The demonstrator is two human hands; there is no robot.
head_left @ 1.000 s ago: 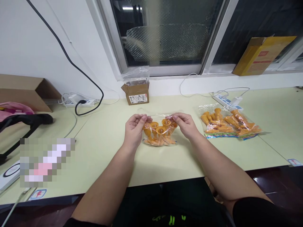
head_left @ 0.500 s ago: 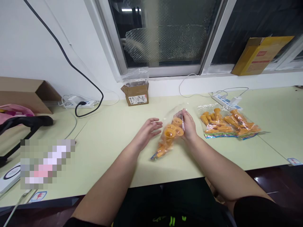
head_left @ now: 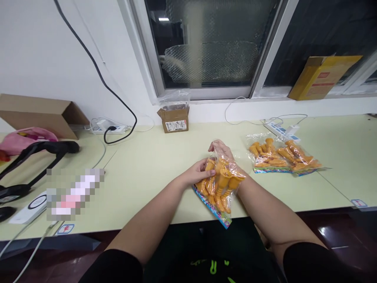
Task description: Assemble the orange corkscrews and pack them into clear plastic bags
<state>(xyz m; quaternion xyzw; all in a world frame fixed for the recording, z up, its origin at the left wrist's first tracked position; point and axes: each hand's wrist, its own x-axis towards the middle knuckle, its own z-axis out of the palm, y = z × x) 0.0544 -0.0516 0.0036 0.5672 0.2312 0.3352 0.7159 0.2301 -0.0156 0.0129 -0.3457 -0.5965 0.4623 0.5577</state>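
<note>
A clear plastic bag [head_left: 225, 182] of orange plastic boots, with a colourful printed strip along its lower edge, hangs tilted at the table's front edge. My left hand [head_left: 200, 173] grips the bag from the left, thumb across its front and fingers behind it. My right hand [head_left: 222, 148] is at the bag's upper end, fingers curled around the gathered plastic; the palm is partly hidden by the bag. To the right, two similar bags lie side by side on the table, a left bag [head_left: 268, 155] and a right bag [head_left: 299, 157].
A small open carton [head_left: 176, 120] stands by the wall. Power strips [head_left: 281, 129] with white cables lie at the back. Leftward are a larger cardboard box [head_left: 35, 114], a pink item [head_left: 29, 139], a black frame [head_left: 55, 147] and a blurred-out object [head_left: 78, 194]. A yellow box [head_left: 324, 78] leans on the window.
The bag has swung round, its printed edge now toward me and the boots upright. My left hand has moved right and taken hold of it. My right hand has turned inward behind its upper end.
</note>
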